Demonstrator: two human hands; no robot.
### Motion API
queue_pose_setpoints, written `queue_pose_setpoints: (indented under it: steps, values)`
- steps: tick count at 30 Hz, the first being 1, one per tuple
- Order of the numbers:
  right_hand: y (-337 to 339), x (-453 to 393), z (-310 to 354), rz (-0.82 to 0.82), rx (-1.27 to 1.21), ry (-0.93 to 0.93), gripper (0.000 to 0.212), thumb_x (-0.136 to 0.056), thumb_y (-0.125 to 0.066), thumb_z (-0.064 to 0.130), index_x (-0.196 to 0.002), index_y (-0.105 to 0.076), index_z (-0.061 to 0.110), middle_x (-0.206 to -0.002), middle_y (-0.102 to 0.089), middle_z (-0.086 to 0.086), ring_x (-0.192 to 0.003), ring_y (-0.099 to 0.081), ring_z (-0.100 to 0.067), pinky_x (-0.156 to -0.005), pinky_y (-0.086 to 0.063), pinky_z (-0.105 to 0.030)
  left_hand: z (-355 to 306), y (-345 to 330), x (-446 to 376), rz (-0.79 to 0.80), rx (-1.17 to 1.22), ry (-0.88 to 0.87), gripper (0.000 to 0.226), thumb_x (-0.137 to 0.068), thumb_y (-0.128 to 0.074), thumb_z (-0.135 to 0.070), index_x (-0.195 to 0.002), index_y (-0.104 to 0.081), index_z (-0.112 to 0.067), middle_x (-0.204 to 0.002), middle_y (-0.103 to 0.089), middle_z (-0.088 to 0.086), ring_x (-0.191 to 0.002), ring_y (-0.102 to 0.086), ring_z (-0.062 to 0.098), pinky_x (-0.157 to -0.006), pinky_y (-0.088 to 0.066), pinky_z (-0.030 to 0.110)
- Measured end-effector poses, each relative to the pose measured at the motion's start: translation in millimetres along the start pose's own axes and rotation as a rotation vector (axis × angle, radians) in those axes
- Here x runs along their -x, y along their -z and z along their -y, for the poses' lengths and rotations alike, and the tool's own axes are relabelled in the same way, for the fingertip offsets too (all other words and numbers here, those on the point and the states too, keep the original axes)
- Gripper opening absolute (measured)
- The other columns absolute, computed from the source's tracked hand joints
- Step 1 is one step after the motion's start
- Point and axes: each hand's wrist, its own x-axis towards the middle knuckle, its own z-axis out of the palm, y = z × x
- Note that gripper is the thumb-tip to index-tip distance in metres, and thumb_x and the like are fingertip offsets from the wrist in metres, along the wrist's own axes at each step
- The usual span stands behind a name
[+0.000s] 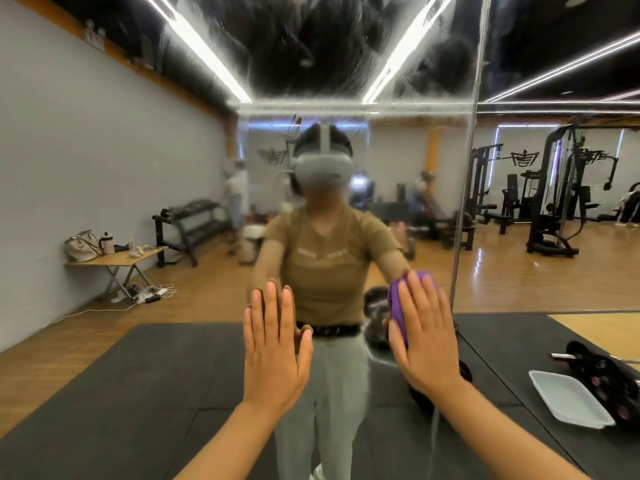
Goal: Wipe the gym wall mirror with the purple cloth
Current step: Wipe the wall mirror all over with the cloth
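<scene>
The wall mirror (173, 188) fills the head view and shows a person in a headset facing me. My left hand (275, 344) lies flat on the glass with straight fingers, just left of centre. My right hand (422, 337) presses the purple cloth (398, 308) against the mirror with straight fingers; the cloth is bunched and shows along the hand's left side and above the fingertips. Streaks and haze mark the upper part of the glass.
A vertical seam (465, 188) between mirror panels runs just right of my right hand. A white tray (568, 400) and dark weight plates (602, 372) lie at the lower right. Reflected are a folding table with bags (114, 259), a rack and gym machines.
</scene>
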Motion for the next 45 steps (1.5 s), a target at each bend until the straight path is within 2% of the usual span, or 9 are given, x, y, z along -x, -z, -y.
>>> queue_pose_setpoints:
  steps: [5,7,14,19,23,27,31,38,45]
  values:
    - [-6,61,1,0.052,0.016,0.037,0.061,-0.107,-0.033,0.036,-0.162,-0.013,0.017,-0.17,-0.01,-0.001,-0.156,-0.013,-0.022,-0.127,-0.01,-0.041,-3,5,2,0.015,0.023,0.017,0.069,-0.101,-0.036,-0.034,-0.159,-0.015,-0.004,-0.168,-0.007,0.018,-0.156,-0.003,0.033,-0.126,-0.003,0.047]
    - [-6,59,4,0.029,-0.01,0.021,0.065,-0.104,-0.038,0.034,-0.162,-0.013,0.018,-0.169,-0.01,0.0,-0.156,-0.013,-0.021,-0.127,-0.009,-0.04,-3,7,4,0.007,0.036,0.005,0.066,-0.102,-0.035,-0.032,-0.16,-0.015,-0.007,-0.168,-0.008,0.016,-0.156,-0.004,0.031,-0.126,-0.004,0.047]
    - [4,38,1,0.056,-0.061,0.003,0.069,-0.098,-0.045,0.03,-0.157,-0.024,0.004,-0.168,-0.017,-0.007,-0.155,-0.017,-0.024,-0.127,-0.009,-0.039,5,8,10,0.026,0.002,-0.052,0.064,-0.102,-0.035,-0.031,-0.159,-0.019,-0.007,-0.168,-0.011,0.017,-0.156,-0.004,0.03,-0.125,-0.006,0.048]
    - [2,3,3,-0.067,-0.085,-0.104,0.061,-0.104,-0.032,0.032,-0.157,-0.025,0.003,-0.166,-0.019,-0.012,-0.155,-0.013,-0.023,-0.127,-0.008,-0.041,16,0,15,-0.005,-0.034,-0.119,0.063,-0.103,-0.035,-0.033,-0.159,-0.023,-0.006,-0.168,-0.012,0.015,-0.156,-0.006,0.03,-0.126,-0.006,0.046]
    - [-7,-7,4,-0.216,-0.127,-0.14,0.056,-0.102,-0.037,0.027,-0.152,-0.037,0.003,-0.163,-0.028,-0.012,-0.154,-0.018,-0.022,-0.127,-0.011,-0.041,41,-8,24,-0.053,-0.1,-0.245,0.061,-0.104,-0.033,-0.036,-0.158,-0.027,-0.009,-0.168,-0.016,0.011,-0.155,-0.013,0.028,-0.125,-0.01,0.046]
    - [-16,-2,6,-0.257,-0.091,-0.137,0.057,-0.102,-0.035,0.028,-0.155,-0.034,0.007,-0.164,-0.026,-0.007,-0.155,-0.01,-0.013,-0.127,-0.005,-0.034,61,-23,27,-0.155,-0.131,-0.326,0.058,-0.107,-0.024,-0.04,-0.158,-0.026,-0.012,-0.167,-0.02,0.011,-0.155,-0.016,0.027,-0.126,-0.01,0.045]
    - [-26,14,7,-0.289,-0.063,-0.097,0.058,-0.102,-0.036,0.029,-0.157,-0.027,0.011,-0.165,-0.024,-0.005,-0.155,-0.013,-0.015,-0.127,-0.006,-0.034,63,-30,23,-0.201,-0.111,-0.331,0.061,-0.106,-0.021,-0.045,-0.16,-0.022,-0.015,-0.168,-0.017,0.008,-0.155,-0.015,0.026,-0.125,-0.01,0.046]
    - [-49,87,16,-0.266,-0.035,-0.043,0.059,-0.101,-0.034,0.031,-0.156,-0.032,0.011,-0.166,-0.025,-0.004,-0.155,-0.013,-0.016,-0.126,-0.007,-0.035,67,-37,26,-0.225,-0.106,-0.336,0.063,-0.105,-0.026,-0.043,-0.16,-0.023,-0.013,-0.169,-0.013,0.006,-0.156,-0.009,0.021,-0.124,-0.009,0.043]
    - [-51,102,13,-0.231,-0.017,-0.011,0.06,-0.101,-0.036,0.033,-0.157,-0.029,0.015,-0.166,-0.025,-0.001,-0.155,-0.013,-0.013,-0.125,-0.007,-0.032,69,-42,26,-0.282,-0.073,-0.361,0.063,-0.103,-0.03,-0.042,-0.16,-0.024,-0.016,-0.169,-0.015,0.004,-0.156,-0.01,0.02,-0.123,-0.011,0.044]
